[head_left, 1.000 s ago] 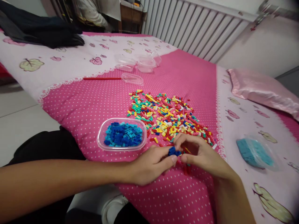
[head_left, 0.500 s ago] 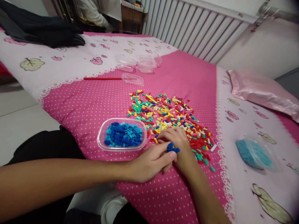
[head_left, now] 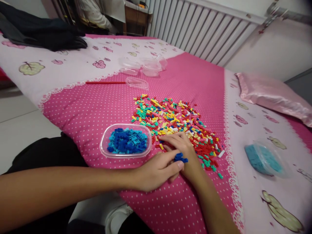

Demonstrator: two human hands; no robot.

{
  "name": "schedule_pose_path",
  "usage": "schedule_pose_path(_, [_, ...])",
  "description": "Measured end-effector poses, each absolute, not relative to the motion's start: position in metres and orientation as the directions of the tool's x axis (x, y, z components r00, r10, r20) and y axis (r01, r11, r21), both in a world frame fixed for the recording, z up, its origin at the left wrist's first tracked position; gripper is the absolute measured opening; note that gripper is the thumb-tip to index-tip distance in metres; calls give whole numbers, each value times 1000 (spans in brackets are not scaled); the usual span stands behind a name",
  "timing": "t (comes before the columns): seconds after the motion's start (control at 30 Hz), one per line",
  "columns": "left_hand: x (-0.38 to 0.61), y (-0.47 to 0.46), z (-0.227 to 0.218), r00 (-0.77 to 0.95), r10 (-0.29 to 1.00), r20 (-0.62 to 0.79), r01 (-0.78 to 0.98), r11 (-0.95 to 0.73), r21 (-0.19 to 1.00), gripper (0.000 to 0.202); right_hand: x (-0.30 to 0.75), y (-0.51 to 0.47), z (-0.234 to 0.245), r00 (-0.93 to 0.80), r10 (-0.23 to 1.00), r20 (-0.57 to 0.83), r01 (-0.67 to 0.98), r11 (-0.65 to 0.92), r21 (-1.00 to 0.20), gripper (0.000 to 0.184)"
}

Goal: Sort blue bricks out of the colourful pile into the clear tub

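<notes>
A heap of small bricks (head_left: 175,122) in red, yellow, green, blue and white lies on the pink dotted bedspread (head_left: 97,107). My left hand (head_left: 156,170) rests on the bedspread with its fingers closed on a few dark blue bricks (head_left: 180,158). My right hand (head_left: 181,146) lies over the near edge of the heap, fingers pressed down and pinching among the bricks; what they hold is hidden. A clear plastic tub (head_left: 104,150) with blue and light blue bricks stands just left of both hands.
Several empty clear tubs and lids (head_left: 143,66) and a red stick (head_left: 104,82) lie farther back. A clear tub of light blue bricks (head_left: 264,159) sits at the right. A pink pillow (head_left: 270,94), dark clothes (head_left: 44,32) and a radiator (head_left: 202,29) are beyond.
My right hand has left the blue bricks in my left hand and reached forward and left into the near edge of the heap. My left hand has stayed in place.
</notes>
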State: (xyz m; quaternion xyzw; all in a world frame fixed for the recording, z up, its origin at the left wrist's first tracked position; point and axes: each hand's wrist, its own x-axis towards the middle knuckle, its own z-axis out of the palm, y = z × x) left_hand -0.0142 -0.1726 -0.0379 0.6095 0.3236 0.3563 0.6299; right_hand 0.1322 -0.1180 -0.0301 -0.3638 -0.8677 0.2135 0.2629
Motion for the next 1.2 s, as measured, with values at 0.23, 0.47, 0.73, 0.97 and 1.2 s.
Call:
schedule_pose_path(0.23, [-13,-171,-37,526,850,-21,-113,94,989,48,133,-115,-32,-585,754,300,516,631,-579,12])
schedule_pose_path(0.47, [-17,-166,-40,587,809,-37,-238,215,947,50,136,-114,-27,-503,778,375,441,605,-663,14])
schedule_pose_path(0.73, [-15,-165,-42,551,833,-49,-284,243,927,47,164,-101,-17,-421,816,397,127,486,-865,18])
schedule_pose_path(0.97, [-16,-164,-42,509,859,-56,-245,207,947,48,171,-106,-9,-524,806,277,41,348,-937,16])
schedule_pose_path(1.2, [-16,-164,-38,471,881,-39,-233,167,958,41,176,-107,-6,-522,827,208,87,294,-952,12])
